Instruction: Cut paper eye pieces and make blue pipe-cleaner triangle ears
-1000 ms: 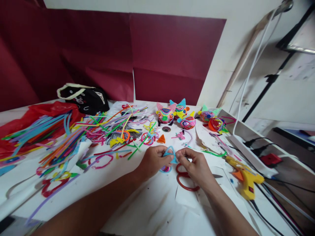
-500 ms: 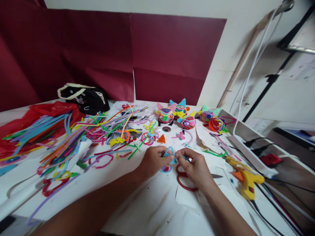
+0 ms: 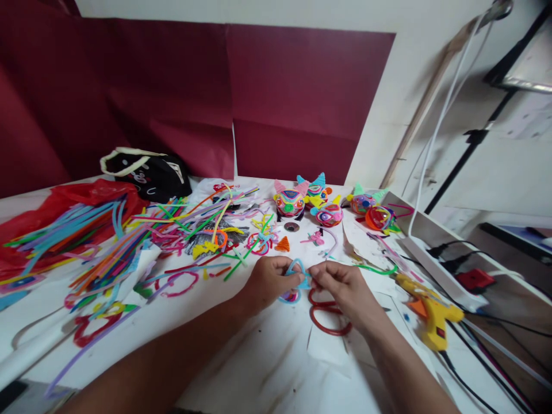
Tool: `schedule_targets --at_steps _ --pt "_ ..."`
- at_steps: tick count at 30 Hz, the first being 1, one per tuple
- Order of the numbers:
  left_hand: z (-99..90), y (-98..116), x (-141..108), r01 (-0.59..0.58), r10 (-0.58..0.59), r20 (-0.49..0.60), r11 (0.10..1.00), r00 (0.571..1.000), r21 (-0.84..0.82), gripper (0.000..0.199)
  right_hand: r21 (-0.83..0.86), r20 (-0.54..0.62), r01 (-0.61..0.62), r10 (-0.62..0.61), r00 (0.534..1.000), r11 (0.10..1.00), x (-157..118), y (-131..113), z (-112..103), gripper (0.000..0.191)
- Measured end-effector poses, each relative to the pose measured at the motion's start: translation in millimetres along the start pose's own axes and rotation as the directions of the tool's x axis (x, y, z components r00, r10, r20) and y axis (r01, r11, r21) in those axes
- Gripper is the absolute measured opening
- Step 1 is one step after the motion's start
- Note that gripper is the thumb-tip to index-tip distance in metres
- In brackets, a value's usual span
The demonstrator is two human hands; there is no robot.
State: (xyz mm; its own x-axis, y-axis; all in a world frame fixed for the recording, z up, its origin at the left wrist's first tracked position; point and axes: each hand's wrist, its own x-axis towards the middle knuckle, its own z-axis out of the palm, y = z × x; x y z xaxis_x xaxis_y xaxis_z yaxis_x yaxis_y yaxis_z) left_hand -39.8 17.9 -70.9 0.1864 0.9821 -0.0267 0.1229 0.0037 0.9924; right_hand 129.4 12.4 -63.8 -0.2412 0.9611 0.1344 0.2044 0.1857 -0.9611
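Between my two hands is a light blue pipe cleaner, bent into a pointed loop. My left hand pinches it from the left. The fingertips of my right hand are closed on its right side. Just below my left fingers, a coiled piece with a light blue rim and pink middle shows in part. Scissors with red handles lie on the table under my right hand, which hides much of their blades.
Many coloured pipe cleaners spread over the left side, some in a red bag. Several decorated animal heads stand at the back. On the right are a yellow glue gun, its cord and a white power strip.
My right hand has shifted slightly and turned at the blue pipe cleaner, covering more of the scissor blades. My left hand stays almost still.
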Motion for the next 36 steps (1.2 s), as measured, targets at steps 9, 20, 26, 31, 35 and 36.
schedule_targets --at_steps 9,20,26,31,35,36 --pt "-10.9 7.5 -1.5 0.125 -0.067 0.31 0.977 0.948 -0.171 0.024 0.41 0.357 -0.323 0.176 0.918 0.853 -3.8 -3.9 -19.3 0.021" --pt "-11.6 9.0 0.2 0.151 -0.1 0.291 0.976 0.951 -0.155 0.029 0.418 0.253 -0.231 0.131 0.959 0.879 0.4 6.6 -9.0 0.026" --pt "-7.7 8.4 -1.4 0.127 -0.096 0.21 0.982 0.973 -0.139 0.026 0.316 0.158 -0.14 0.094 0.983 0.938 1.2 4.5 -3.0 0.027" --pt "-5.0 7.9 -3.0 0.078 -0.072 0.111 0.995 0.991 -0.057 0.022 0.271 0.103 -0.11 0.085 0.991 0.956 1.1 4.4 3.2 0.03" --pt "-5.9 5.4 -4.1 -0.055 0.047 0.105 0.996 0.993 0.069 0.017 0.238 0.067 -0.129 0.116 0.991 0.963 1.0 8.7 8.7 0.031" --pt "-5.9 4.5 -4.4 -0.086 0.075 0.098 0.989 0.992 0.12 0.016 0.23 0.07 -0.134 0.121 0.99 0.964 1.1 10.1 9.5 0.031"
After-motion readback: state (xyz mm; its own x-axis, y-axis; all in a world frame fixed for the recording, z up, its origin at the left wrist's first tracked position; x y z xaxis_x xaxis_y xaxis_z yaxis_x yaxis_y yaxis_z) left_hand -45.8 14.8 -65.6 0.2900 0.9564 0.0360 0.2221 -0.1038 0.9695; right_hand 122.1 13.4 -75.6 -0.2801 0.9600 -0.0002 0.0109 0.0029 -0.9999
